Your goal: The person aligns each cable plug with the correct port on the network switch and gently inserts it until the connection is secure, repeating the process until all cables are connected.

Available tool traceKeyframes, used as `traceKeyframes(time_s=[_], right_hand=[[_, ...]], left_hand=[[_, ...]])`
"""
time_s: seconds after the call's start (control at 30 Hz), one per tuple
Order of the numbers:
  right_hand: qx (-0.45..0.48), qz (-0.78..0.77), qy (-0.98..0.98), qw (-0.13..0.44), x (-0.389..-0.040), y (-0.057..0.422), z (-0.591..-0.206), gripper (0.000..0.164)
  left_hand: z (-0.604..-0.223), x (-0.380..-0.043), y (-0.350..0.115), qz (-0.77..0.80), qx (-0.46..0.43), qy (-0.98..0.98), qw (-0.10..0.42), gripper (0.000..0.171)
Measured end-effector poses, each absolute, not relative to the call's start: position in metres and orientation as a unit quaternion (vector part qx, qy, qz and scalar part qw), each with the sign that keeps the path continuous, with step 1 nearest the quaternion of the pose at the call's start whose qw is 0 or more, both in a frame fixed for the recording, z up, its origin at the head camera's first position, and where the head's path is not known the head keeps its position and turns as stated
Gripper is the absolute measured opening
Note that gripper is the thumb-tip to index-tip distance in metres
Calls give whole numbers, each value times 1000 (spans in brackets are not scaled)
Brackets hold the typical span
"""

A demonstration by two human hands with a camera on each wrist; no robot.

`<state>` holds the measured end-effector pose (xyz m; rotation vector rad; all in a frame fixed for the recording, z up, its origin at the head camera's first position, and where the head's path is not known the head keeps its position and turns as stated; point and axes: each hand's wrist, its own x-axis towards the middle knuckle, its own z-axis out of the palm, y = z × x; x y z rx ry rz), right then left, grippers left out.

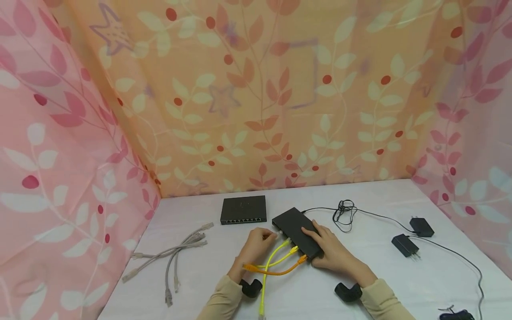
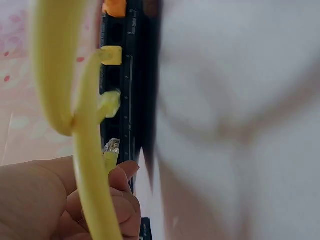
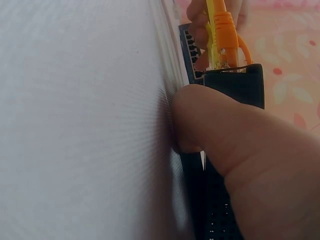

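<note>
A black network switch [image 1: 295, 226] is tilted over the white table, and my right hand [image 1: 336, 251] grips its right end, the thumb along its edge in the right wrist view. Two yellow Ethernet plugs [image 2: 111, 104] and an orange plug [image 2: 115, 7] sit in its port row. At the row's near end in the left wrist view, my left hand [image 1: 258, 244] pinches another yellow Ethernet plug [image 2: 111, 157], its clear tip right at the ports. Yellow cable [image 1: 263, 289] hangs down past the left wrist. The orange cable [image 1: 280, 272] loops across to that wrist.
A second black switch [image 1: 243, 208] stands behind, ports facing me. Several grey Ethernet cables [image 1: 172, 255] lie at the left. On the right are two black power adapters [image 1: 422, 226] with thin cords; a bundled cord [image 1: 345, 212] runs to the held switch. Patterned curtains [image 1: 256, 98] enclose the table.
</note>
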<state>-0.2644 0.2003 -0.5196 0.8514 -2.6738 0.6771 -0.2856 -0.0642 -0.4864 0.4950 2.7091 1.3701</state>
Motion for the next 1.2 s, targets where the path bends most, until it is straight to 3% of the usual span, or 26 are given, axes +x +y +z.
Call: traceKeyframes(time_s=[0.53, 1.2], right_hand=[[286, 237, -924, 97, -263, 203, -520, 88], [291, 240, -920, 108, -264, 202, -517, 88]], left_hand=[[-493, -289, -59, 488, 161, 855, 77, 23], [-498, -291, -57, 611, 87, 772, 152, 27]])
